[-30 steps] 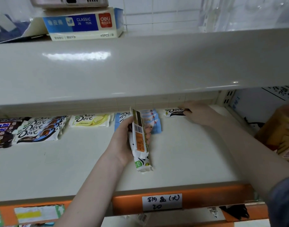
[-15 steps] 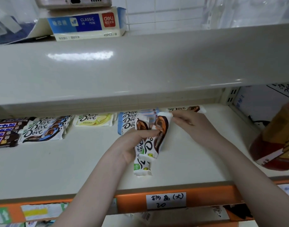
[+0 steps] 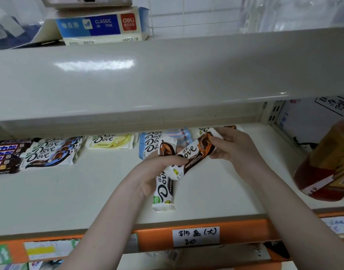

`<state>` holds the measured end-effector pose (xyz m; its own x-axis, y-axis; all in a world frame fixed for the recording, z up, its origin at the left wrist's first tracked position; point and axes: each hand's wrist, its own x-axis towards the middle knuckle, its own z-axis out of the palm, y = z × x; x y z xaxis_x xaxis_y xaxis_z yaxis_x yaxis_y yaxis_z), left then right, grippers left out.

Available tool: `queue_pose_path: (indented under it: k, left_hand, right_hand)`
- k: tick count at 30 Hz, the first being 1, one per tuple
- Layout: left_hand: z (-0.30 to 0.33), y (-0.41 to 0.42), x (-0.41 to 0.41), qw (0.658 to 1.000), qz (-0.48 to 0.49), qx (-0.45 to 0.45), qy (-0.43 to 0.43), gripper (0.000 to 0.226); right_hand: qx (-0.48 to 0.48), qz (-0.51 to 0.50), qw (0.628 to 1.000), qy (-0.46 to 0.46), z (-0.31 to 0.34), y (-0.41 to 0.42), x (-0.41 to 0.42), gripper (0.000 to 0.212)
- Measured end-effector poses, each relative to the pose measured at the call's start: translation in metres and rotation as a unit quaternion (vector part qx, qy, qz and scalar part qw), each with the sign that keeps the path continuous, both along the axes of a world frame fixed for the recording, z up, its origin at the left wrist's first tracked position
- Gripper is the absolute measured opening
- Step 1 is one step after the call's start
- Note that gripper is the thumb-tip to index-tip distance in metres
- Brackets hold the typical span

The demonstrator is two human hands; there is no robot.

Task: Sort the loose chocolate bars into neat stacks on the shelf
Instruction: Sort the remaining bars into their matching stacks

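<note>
My left hand [image 3: 157, 168] grips a white-and-brown Dove bar [image 3: 164, 189] upright over the middle of the cream shelf [image 3: 69, 195]. My right hand [image 3: 231, 147] pinches the top end of a second, slanted Dove bar [image 3: 192, 155] and lays it against the first, under my left thumb. Along the back of the shelf lie a blue Dove stack [image 3: 150, 142], a yellow Dove bar [image 3: 110, 141], a white-blue Dove stack [image 3: 50, 152] and dark bars [image 3: 5, 155] at far left. One more bar [image 3: 203, 130] lies behind my right hand, mostly hidden.
An upper shelf [image 3: 167, 75] overhangs the back row and carries a blue Deli box [image 3: 101, 26]. A red-brown bottle [image 3: 328, 164] stands at the right end. The orange front rail [image 3: 245, 232] bears a handwritten price tag [image 3: 195, 235].
My right hand took a bar from the back right and brought it forward to the one in my left hand. My left hand turned its bar face up.
</note>
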<state>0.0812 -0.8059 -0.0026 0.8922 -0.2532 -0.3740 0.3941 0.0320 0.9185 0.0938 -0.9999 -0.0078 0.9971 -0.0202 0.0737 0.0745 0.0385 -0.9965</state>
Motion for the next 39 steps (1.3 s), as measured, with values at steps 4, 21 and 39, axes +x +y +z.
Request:
queue_pose_path:
  k: [4, 21, 39]
  left_hand:
    - [0.000, 0.001, -0.003, 0.997, 0.068, -0.043, 0.013, 0.023]
    - [0.002, -0.015, -0.002, 0.999, 0.031, -0.040, -0.020, 0.017]
    - [-0.008, -0.005, 0.001, 0.990, 0.060, -0.127, -0.001, 0.011]
  right_hand:
    - [0.014, -0.029, 0.999, 0.030, -0.003, -0.011, -0.004, 0.026]
    - [-0.620, 0.104, 0.738, -0.248, 0.004, -0.025, -0.005, 0.046]
    - [-0.766, 0.064, 0.637, -0.067, 0.009, -0.053, 0.070, 0.025]
